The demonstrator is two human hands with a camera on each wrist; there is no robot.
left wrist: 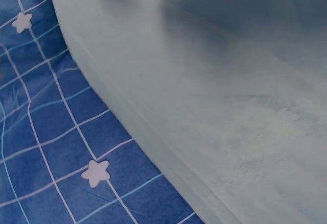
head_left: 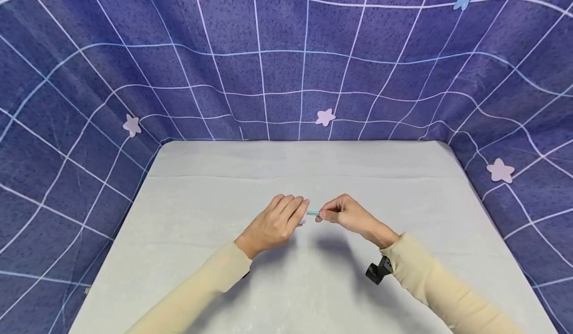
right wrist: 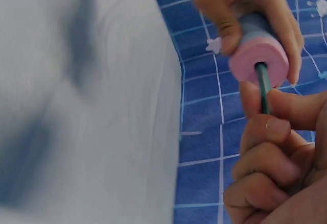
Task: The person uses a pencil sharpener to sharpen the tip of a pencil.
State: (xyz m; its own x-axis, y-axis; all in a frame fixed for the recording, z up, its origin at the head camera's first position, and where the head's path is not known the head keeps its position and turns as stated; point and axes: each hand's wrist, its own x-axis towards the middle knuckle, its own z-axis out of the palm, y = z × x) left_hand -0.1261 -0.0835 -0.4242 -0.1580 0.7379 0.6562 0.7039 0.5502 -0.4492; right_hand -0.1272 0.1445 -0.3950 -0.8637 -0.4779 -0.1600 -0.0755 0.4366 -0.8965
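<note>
Above the table (head_left: pixel 215 194), my left hand (head_left: pixel 275 222) grips a round pencil sharpener (right wrist: pixel 245 58). The sharpener has a grey body and a pink end with a hole in its middle. A thin green pencil (right wrist: pixel 263 78) stands in that hole. My right hand (head_left: pixel 346 215) pinches the pencil between thumb and forefinger close to the pink end, its other fingers curled in. From the head view, the left hand covers most of the sharpener, and only a short length of pencil shows between the hands. Neither hand appears in the left wrist view.
A white cloth covers the table, with shadows of both arms on it. Blue curtains (head_left: pixel 277 70) with a grid and stars hang along the back and both sides. A small black camera (head_left: pixel 379 270) sits at the right wrist.
</note>
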